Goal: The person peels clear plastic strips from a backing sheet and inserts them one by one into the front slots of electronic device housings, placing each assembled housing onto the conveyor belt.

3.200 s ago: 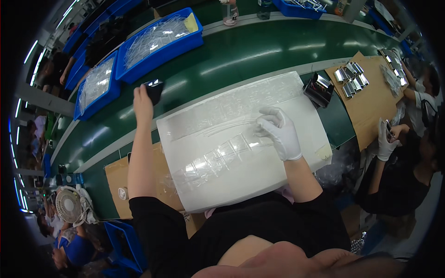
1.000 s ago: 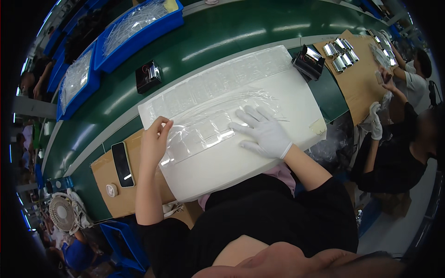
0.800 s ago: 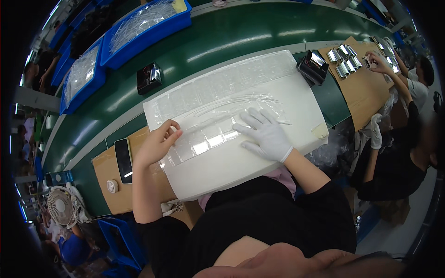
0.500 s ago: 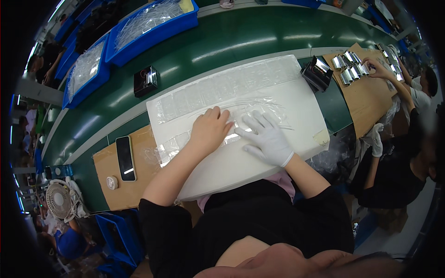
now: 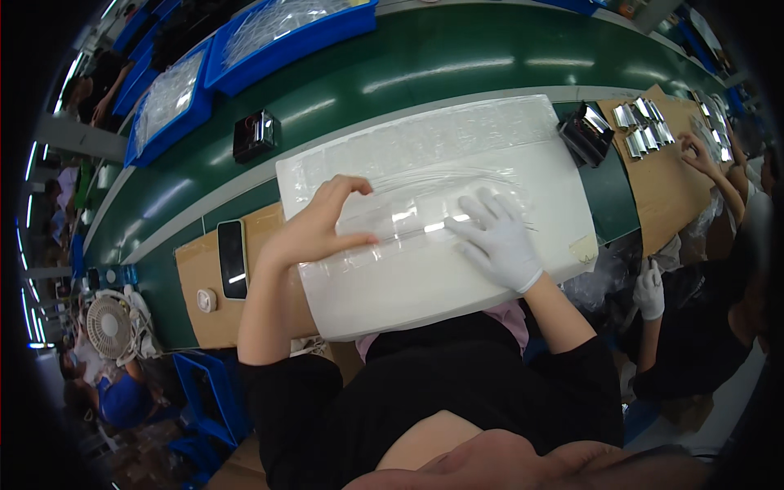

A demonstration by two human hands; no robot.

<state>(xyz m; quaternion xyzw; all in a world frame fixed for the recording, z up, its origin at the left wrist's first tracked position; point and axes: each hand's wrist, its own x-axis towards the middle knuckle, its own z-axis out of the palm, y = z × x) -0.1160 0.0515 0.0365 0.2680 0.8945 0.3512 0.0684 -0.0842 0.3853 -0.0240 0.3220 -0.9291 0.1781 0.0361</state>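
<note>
Two hands: both over the white pad (image 5: 433, 298), the left bare, the right in a white glove.
Left hand (image 5: 314, 229): thumb and fingers spread wide apart, at the left part of the clear film; contact with it cannot be told.
Right hand (image 5: 500, 249): palm down, fingers spread, fingertips at the right part of the film.
Clear film (image 5: 400, 222): lies along the middle of the pad, between the hands, glossy with reflections.
Clear strands (image 5: 441, 175): thin, gently curved, just beyond the film.
Clear strip (image 5: 433, 139): divided into panels, along the far edge of the pad.
Black boxes: one (image 5: 255, 135) on the green counter (image 5: 457, 49), far left of the pad; one (image 5: 586, 135) near its far right corner.
Cardboard, left (image 5: 192, 261): carries a phone (image 5: 232, 260) and a small white roll (image 5: 207, 300).
Blue bins: two (image 5: 184, 126) (image 5: 302, 49), far left, filled with clear plastic pieces.
Cardboard, right (image 5: 653, 204): shiny metal pieces (image 5: 651, 137) in a group, co-worker's bare hand (image 5: 698, 153) near them.
</note>
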